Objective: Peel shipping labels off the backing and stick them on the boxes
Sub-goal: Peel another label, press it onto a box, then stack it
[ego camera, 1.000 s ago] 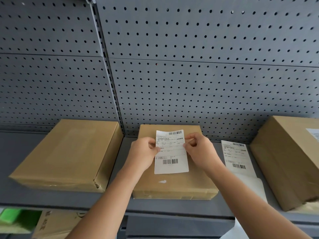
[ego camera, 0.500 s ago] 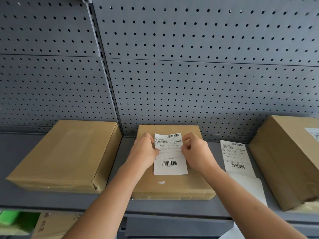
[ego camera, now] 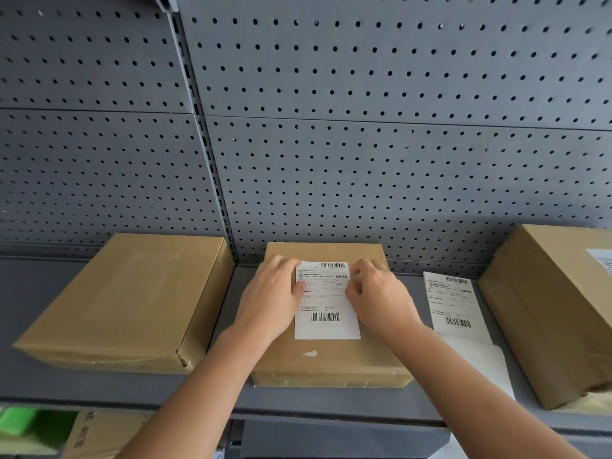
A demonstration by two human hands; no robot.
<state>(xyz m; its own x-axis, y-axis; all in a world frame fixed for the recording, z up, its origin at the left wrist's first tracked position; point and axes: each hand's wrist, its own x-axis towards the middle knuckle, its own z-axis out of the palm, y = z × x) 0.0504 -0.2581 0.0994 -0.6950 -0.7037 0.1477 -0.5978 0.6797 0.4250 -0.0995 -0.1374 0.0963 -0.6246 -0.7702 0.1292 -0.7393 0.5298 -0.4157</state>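
A white shipping label [ego camera: 326, 301] with two barcodes lies flat on top of the middle cardboard box [ego camera: 331, 362]. My left hand [ego camera: 273, 298] rests on the label's upper left edge, fingers bent and pressing down. On the upper right edge sits my right hand [ego camera: 379, 298], fingertips curled onto the label. Another printed label on its strip of backing [ego camera: 453, 304] lies on the shelf to the right of the middle box. The bare left box [ego camera: 129, 303] carries no label. The right box [ego camera: 549, 313] has a label [ego camera: 601, 260] at the frame's edge.
A grey metal shelf [ego camera: 231, 395] holds the three boxes, backed by a grey pegboard wall [ego camera: 364, 160]. Below the shelf's front edge at the left are a green object [ego camera: 20, 422] and another cardboard box [ego camera: 99, 435].
The label was held up by its top corners above the middle box; both hands have lowered it, and it now lies flat on the box top under my fingers.
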